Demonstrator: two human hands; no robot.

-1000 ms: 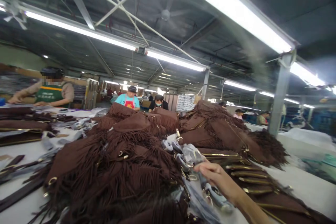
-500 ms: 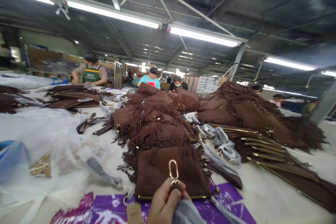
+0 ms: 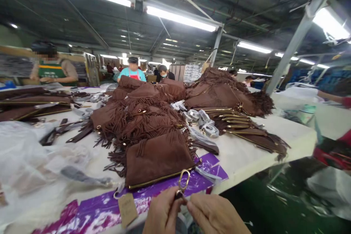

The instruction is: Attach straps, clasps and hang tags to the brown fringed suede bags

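Note:
Low in the view, my left hand (image 3: 161,210) pinches the brown end of a strap just below its gold snap hook (image 3: 184,180). The hook's oval loop points upward. From the other side my right hand (image 3: 218,212) meets it, thumb and fingertips closed at the same strap end; its exact grip is partly hidden. Grey wrapping on the strap shows faintly between my hands. Just beyond lies a brown fringed bag (image 3: 160,157) with a gold zip along its near edge. A cardboard tag (image 3: 127,210) hangs from it, over purple plastic (image 3: 101,208).
Brown fringed bags (image 3: 145,117) are heaped behind, with a second pile (image 3: 214,91) to the right. Wrapped straps (image 3: 210,128) lie between. Clear plastic (image 3: 24,161) covers the left. The table edge (image 3: 274,170) runs along the right. Several co-workers (image 3: 133,71) are across the table.
My right hand has come into view and joined my left at the strap end. The snap hook sits slightly lower. The view has turned right, showing the table's edge and floor.

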